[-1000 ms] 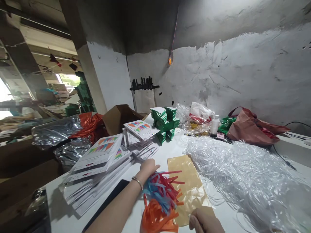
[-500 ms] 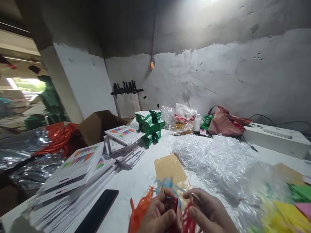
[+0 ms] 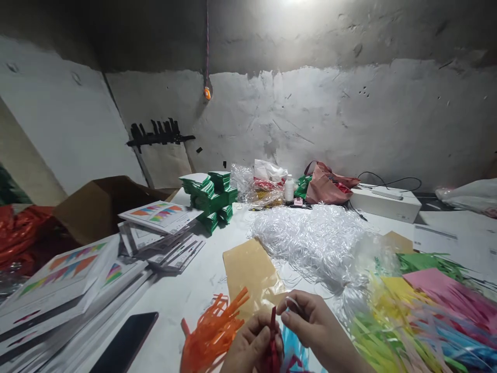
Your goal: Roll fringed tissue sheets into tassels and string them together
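My left hand (image 3: pixel 252 344), near the bottom centre, is closed around a dark red fringed paper tassel (image 3: pixel 274 342). Its strips stick up between thumb and fingers. Right beside it, my right hand (image 3: pixel 312 324) pinches a thin white string (image 3: pixel 294 300) that loops over the fingers. Light blue paper strips (image 3: pixel 293 344) hang between and below both hands. To the left of my hands lies an orange fringed paper tassel (image 3: pixel 213 331). Just beyond them a tan paper sheet (image 3: pixel 248 269) with a shiny clear wrap lies on the white table (image 3: pixel 171 295).
A tangled heap of white string (image 3: pixel 310 243) spreads beyond my right hand. Coloured fringed paper (image 3: pixel 430 316) is piled at right. Printed white cards (image 3: pixel 73 290) and a dark phone (image 3: pixel 126 342) lie at left. Green bundles (image 3: pixel 212 199) stand behind, near a white bottle (image 3: pixel 289 189).
The view has swung to the right, so more coloured paper shows there. My hands stay close together; the red strips now stand up in the left hand and the blue ones hang lower.
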`<state>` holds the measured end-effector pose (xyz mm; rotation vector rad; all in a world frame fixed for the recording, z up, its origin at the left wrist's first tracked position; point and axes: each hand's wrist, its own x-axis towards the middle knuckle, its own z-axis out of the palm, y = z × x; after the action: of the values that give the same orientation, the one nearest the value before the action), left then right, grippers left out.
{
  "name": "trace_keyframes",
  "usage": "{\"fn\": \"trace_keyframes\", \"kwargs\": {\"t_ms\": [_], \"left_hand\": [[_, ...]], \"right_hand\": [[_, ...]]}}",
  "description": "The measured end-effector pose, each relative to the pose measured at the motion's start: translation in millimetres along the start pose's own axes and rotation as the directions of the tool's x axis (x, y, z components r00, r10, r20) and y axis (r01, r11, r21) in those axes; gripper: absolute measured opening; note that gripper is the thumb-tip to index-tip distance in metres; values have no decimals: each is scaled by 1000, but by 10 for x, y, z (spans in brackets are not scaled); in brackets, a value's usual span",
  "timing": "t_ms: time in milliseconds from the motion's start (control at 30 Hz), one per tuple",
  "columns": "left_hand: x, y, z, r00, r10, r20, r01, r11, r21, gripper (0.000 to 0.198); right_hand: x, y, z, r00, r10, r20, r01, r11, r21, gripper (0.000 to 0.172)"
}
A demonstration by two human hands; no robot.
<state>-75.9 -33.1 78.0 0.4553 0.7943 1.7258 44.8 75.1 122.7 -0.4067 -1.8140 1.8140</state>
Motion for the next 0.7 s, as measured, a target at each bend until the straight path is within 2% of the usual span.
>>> {"fn": "trace_keyframes", "kwargs": {"t_ms": [100,267,500,700], "left_hand": [[23,-68,-27,998,37,-43,-34,997,65,34],[65,-210,-85,993,99,-61,-87,982,170,39],[77,-246,-78,993,77,-87,-62,984,166,39],[86,-283,-102,989,81,-123,-58,981,184,36]], "right_hand": [[-62,101,-22,998,-14,-55,11,998,-67,27],[-109,170,-25,1000,-8,-29,3,986,-169,17],[-90,113,-44,999,34,-23,-37,991,-131,10],[-64,139,-32,998,31,-54,-41,981,-192,8]]}}
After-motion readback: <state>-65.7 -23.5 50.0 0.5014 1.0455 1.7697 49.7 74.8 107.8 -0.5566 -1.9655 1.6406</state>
